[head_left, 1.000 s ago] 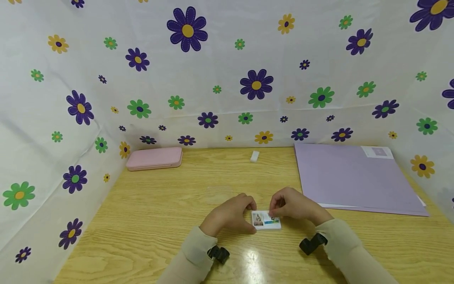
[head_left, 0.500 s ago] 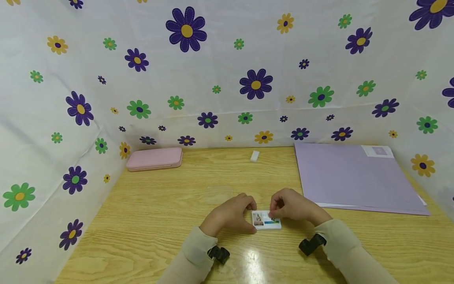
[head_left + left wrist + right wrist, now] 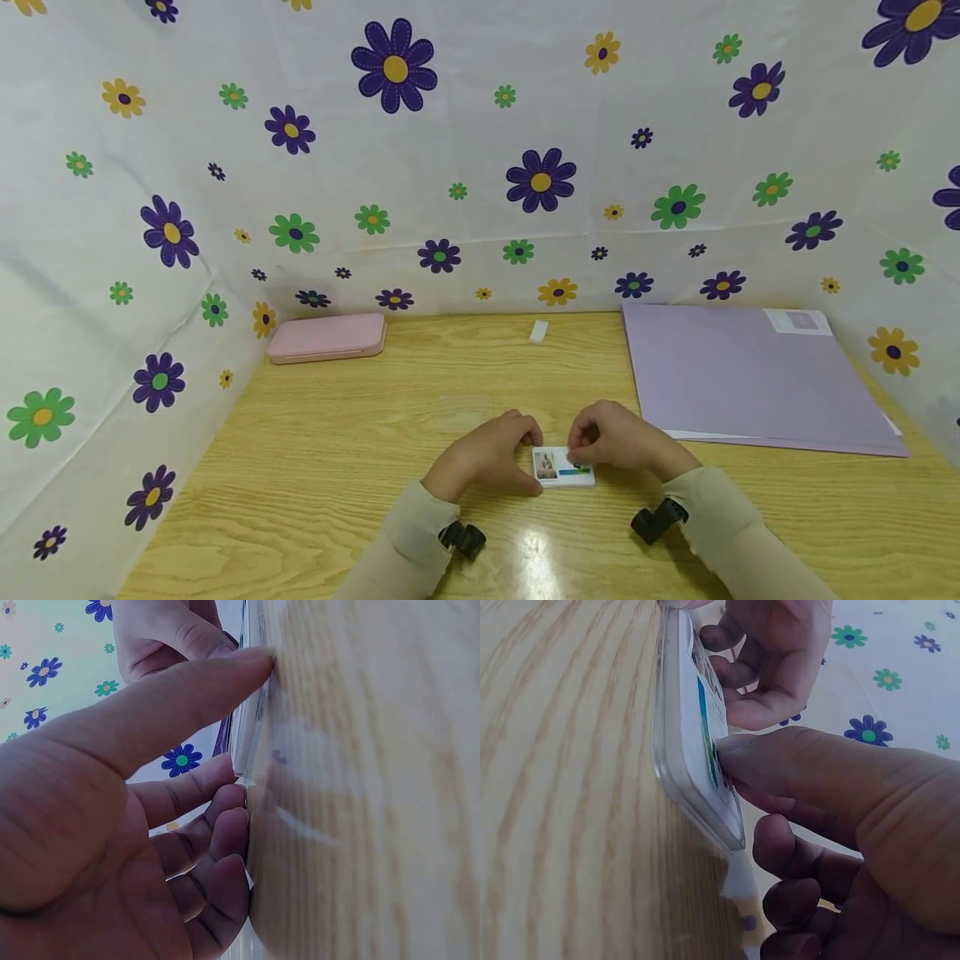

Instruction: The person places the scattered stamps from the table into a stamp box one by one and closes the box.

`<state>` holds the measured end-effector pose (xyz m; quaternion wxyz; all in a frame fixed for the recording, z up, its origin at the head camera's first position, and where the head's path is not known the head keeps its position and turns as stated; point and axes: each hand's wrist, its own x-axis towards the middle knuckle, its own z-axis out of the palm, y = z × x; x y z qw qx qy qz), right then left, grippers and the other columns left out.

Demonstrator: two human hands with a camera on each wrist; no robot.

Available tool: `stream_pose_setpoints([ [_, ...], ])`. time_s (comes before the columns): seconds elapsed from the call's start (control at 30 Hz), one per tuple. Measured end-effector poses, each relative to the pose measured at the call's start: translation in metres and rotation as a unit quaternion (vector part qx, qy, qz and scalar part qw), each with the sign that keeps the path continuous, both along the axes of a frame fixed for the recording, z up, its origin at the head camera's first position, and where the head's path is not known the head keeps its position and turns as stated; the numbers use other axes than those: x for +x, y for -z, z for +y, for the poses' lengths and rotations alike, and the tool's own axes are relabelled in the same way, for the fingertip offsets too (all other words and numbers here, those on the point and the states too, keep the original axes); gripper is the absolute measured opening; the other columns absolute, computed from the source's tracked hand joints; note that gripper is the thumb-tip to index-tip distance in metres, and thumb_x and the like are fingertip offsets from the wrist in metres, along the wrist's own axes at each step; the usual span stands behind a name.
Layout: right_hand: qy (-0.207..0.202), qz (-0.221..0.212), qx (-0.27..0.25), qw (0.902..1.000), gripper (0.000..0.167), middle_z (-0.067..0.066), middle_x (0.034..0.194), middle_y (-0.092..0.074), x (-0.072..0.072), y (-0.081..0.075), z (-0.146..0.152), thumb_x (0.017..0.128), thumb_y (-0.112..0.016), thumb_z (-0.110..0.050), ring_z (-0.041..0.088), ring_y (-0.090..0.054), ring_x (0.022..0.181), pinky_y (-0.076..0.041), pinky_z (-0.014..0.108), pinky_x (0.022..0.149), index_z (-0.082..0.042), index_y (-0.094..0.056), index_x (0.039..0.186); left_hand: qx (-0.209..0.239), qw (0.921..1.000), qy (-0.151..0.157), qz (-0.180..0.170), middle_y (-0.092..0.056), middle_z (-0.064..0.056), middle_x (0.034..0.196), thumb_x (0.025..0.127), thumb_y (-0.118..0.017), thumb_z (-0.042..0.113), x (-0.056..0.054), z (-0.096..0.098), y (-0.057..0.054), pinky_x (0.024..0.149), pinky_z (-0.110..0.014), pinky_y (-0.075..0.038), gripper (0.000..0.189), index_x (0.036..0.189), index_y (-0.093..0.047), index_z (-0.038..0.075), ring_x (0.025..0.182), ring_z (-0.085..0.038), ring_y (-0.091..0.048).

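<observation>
Plainly grips glossy, round-cornered case (image 3: 562, 473) with left hand (image 3: 487, 452); curls right hand (image 3: 617, 437) atop it, cannot tell if pinching.

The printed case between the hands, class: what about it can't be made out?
Head view: part of the printed case under the right hand; fine print, too small.
Left wrist view: printed face, edge-on, partly behind the left hand.
Right wrist view: far end, covered by the left hand.
</observation>
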<state>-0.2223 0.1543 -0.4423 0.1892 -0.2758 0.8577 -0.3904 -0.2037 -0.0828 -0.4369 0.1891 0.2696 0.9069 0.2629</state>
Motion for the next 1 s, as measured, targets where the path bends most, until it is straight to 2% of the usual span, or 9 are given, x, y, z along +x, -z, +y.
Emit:
stream_pose_setpoints([
  [0.2, 0.009, 0.008, 0.009, 0.9999, 0.01, -0.006, 0.072, -0.064, 0.002, -0.002, -0.002, 0.084, -0.079, -0.011, 0.011, -0.053, 0.066, -0.045, 0.025, 0.058, -0.013, -0.072, 0.078, 0.002, 1.0, -0.001, -0.007, -0.05, 0.008, 0.105, 0.074, -0.089, 0.03, 0.001, -0.001, -0.001, 0.087, -0.026, -0.046, 0.047, 0.11, -0.059, 0.02, 0.095, -0.008, -0.05],
  [0.43, 0.001, 0.028, 0.011, 0.9995, 0.009, -0.006, 0.073, -0.064, 0.004, -0.005, -0.002, 0.083, -0.08, -0.01, 0.01, -0.053, 0.065, -0.046, 0.025, 0.058, -0.012, -0.073, 0.077, 0.002, 1.0, -0.001, -0.006, -0.049, 0.009, 0.104, 0.074, -0.088, 0.031, 0.0, -0.001, 0.001, 0.086, -0.025, -0.046, 0.047, 0.11, -0.059, 0.021, 0.094, -0.007, -0.05],
  [0.67, 0.003, 0.031, 0.014, 0.9994, 0.008, -0.007, 0.073, -0.064, 0.005, -0.008, -0.003, 0.082, -0.08, -0.01, 0.01, -0.054, 0.066, -0.046, 0.024, 0.058, -0.012, -0.074, 0.077, 0.003, 1.0, -0.002, -0.007, -0.049, 0.009, 0.105, 0.075, -0.088, 0.03, 0.001, -0.001, -0.001, 0.085, -0.026, -0.046, 0.047, 0.11, -0.059, 0.021, 0.094, -0.007, -0.05],
  [1.0, -0.009, 0.058, 0.014, 0.9982, 0.009, -0.01, 0.074, -0.062, 0.005, -0.011, -0.003, 0.086, -0.078, -0.015, 0.01, -0.052, 0.068, -0.044, 0.025, 0.059, -0.018, -0.073, 0.079, 0.006, 1.0, 0.0, -0.007, -0.049, 0.009, 0.105, 0.074, -0.088, 0.03, 0.002, -0.002, -0.003, 0.086, -0.026, -0.046, 0.047, 0.11, -0.059, 0.02, 0.095, -0.008, -0.05],
])
